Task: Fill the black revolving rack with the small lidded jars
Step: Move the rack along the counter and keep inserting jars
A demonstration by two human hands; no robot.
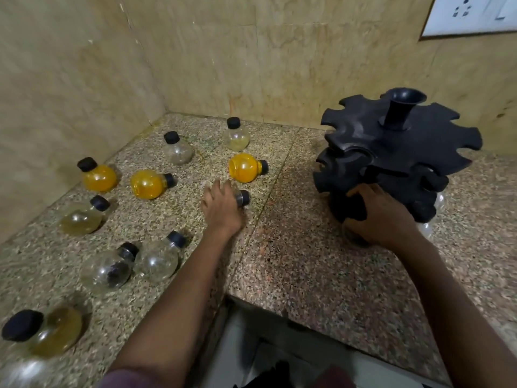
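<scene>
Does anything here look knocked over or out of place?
Several jars lie tipped on their sides on the counter, such as the yellow jar and the clear jar, while the far jar stands upright. Nothing looks spilled. The black rack seems tilted.

10 jars (99, 177), 1 rack (397, 152), 2 hands (222, 208).

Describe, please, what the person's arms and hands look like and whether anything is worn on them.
Both hands are bare: no gloves, rings, watch or bracelet show on the left hand or the right hand. The forearms are uncovered up to the bottom edge of the picture. There a dull purple-maroon sleeve shows on the left arm; a similar blurred patch sits near the right arm, too indistinct to identify.
</scene>
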